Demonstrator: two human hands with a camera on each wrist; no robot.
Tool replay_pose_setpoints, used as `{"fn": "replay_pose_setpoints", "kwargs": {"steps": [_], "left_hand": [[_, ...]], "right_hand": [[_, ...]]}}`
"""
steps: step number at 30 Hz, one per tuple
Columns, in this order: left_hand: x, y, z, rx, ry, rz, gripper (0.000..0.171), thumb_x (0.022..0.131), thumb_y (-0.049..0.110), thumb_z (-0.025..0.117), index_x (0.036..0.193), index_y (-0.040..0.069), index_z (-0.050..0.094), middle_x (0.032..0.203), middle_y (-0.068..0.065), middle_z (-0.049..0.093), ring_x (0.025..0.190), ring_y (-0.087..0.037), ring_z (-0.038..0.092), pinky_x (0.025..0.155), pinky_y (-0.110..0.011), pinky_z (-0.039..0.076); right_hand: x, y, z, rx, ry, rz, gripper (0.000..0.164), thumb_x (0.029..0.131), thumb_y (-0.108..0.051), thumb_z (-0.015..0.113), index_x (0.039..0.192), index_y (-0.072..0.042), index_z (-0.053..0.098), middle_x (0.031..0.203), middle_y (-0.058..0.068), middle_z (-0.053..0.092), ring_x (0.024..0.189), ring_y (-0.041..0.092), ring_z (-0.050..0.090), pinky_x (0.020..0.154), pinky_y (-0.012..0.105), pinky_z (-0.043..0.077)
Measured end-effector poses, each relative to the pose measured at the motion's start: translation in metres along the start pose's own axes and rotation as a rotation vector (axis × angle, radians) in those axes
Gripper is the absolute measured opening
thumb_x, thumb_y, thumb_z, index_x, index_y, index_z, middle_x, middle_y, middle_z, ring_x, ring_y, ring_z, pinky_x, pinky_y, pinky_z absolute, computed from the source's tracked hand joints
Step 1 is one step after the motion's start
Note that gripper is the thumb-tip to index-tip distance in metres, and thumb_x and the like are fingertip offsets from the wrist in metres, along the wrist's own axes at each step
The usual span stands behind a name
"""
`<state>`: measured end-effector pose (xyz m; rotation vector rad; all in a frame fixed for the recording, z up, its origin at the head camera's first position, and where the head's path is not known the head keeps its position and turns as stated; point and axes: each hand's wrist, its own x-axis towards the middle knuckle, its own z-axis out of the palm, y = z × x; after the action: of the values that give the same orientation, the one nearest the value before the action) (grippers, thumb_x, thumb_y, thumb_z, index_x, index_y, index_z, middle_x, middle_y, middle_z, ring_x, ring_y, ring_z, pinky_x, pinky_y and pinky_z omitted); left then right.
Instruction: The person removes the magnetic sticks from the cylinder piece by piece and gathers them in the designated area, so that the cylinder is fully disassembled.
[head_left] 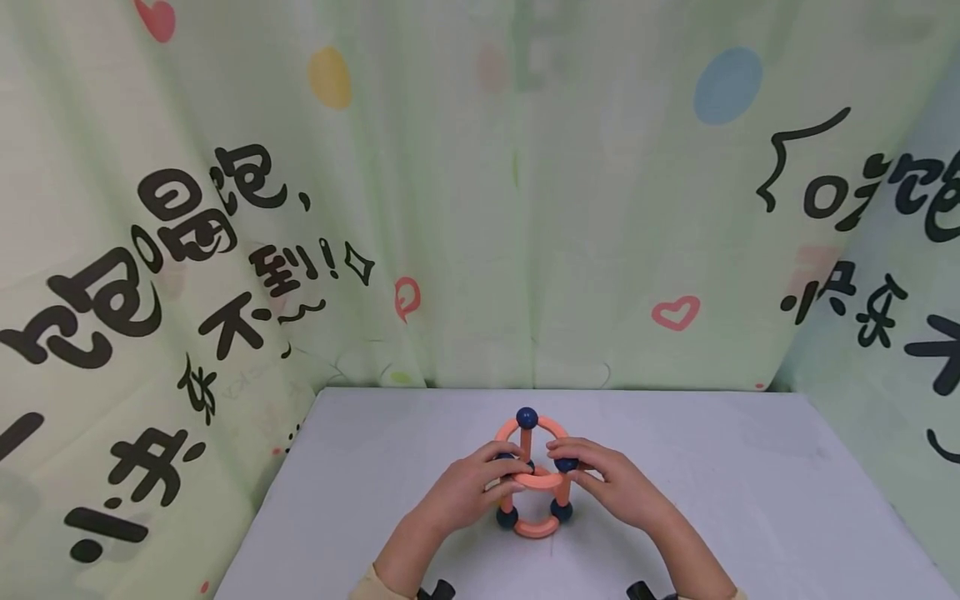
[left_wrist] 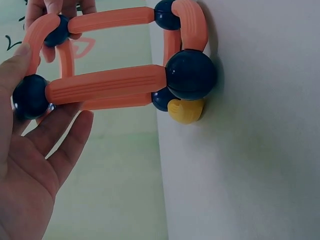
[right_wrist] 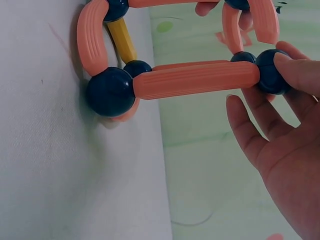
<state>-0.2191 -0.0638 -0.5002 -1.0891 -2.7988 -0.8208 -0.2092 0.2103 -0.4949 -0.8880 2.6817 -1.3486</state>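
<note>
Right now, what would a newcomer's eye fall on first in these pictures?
Probably the coral frame with dark blue balls on the pale table, gripped by the left hand and right hand. Next, the bold black lettering on the curtain at both sides. In the right wrist view, a yellow rod stands out at the frame's base.

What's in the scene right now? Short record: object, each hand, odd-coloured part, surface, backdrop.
object: frame of orange rods and dark blue balls
left hand: holds the frame's upper left
right hand: holds the upper right, thumb on a ball
odd-coloured part: yellow rod, low in the frame
surface: pale table
backdrop: printed green curtain
</note>
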Motion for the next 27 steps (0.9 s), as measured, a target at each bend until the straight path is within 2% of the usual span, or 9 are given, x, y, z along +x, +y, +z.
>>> {"fn": "replay_pose_setpoints", "kwargs": {"steps": [7,11,16,19,23,25,27], "left_hand": [[-0.0008,-0.0054,0.0008,-0.066,0.021,0.075,0.033,0.097,0.043,0.057,0.129,0.037,0.063,0.137,0.007,0.055,0.108,-0.007,0.061,0.088,-0.024,0.053],[-0.0008,-0.0067,0.0027,-0.046,0.032,0.065,0.035,0.096,0.048,0.053,0.128,0.038,0.063,0.136,0.01,0.054,0.11,-0.007,0.061,0.089,-0.025,0.053],[-0.001,-0.0078,0.0036,-0.046,0.035,0.069,0.031,0.097,0.043,0.055,0.126,0.037,0.065,0.138,0.007,0.055,0.112,-0.008,0.062,0.09,-0.027,0.054],[-0.0012,-0.0066,0.0024,-0.067,-0.014,0.033,0.032,0.099,0.046,0.05,0.126,0.037,0.064,0.143,0.006,0.051,0.11,-0.008,0.062,0.091,-0.03,0.054],[-0.0001,-0.0038,0.0032,-0.065,-0.08,-0.058,0.046,0.099,0.061,0.036,0.127,0.036,0.063,0.149,0.009,0.043,0.107,-0.007,0.062,0.092,-0.036,0.054],[0.0003,-0.003,0.0048,-0.068,-0.085,-0.089,0.05,0.098,0.064,0.033,0.126,0.035,0.064,0.15,0.01,0.041,0.105,-0.007,0.062,0.091,-0.036,0.054],[0.0004,-0.0033,0.0066,-0.078,-0.071,-0.089,0.051,0.098,0.064,0.035,0.125,0.032,0.065,0.15,0.009,0.042,0.102,-0.006,0.062,0.088,-0.033,0.054]], "right_hand": [[-0.0005,0.0024,0.0017,0.009,0.016,-0.021,0.042,0.096,-0.019,0.063,0.135,-0.032,0.057,0.139,-0.003,0.058,0.124,0.006,0.057,0.096,0.029,0.054],[-0.0005,0.0037,0.0027,0.023,0.027,-0.027,0.041,0.096,-0.018,0.064,0.134,-0.031,0.058,0.138,-0.002,0.058,0.123,0.006,0.056,0.095,0.032,0.055],[-0.0005,0.0044,0.0038,0.05,0.042,-0.025,0.04,0.096,-0.017,0.064,0.134,-0.031,0.059,0.138,-0.002,0.059,0.122,0.004,0.057,0.094,0.034,0.055],[-0.001,0.0048,0.0041,0.063,0.052,-0.025,0.041,0.096,-0.015,0.064,0.134,-0.03,0.059,0.138,-0.001,0.059,0.121,0.002,0.057,0.094,0.035,0.055],[-0.0016,0.0053,0.0043,0.066,0.063,-0.032,0.042,0.096,-0.011,0.063,0.133,-0.029,0.059,0.137,0.0,0.059,0.12,0.002,0.057,0.093,0.035,0.056],[-0.0017,0.0056,0.0048,0.063,0.068,-0.035,0.042,0.096,-0.011,0.063,0.133,-0.029,0.059,0.137,0.0,0.059,0.12,0.002,0.057,0.092,0.034,0.056],[-0.0018,0.0061,0.0056,0.062,0.075,-0.036,0.042,0.096,-0.011,0.064,0.134,-0.029,0.059,0.138,0.0,0.058,0.12,0.001,0.056,0.092,0.032,0.056]]}}
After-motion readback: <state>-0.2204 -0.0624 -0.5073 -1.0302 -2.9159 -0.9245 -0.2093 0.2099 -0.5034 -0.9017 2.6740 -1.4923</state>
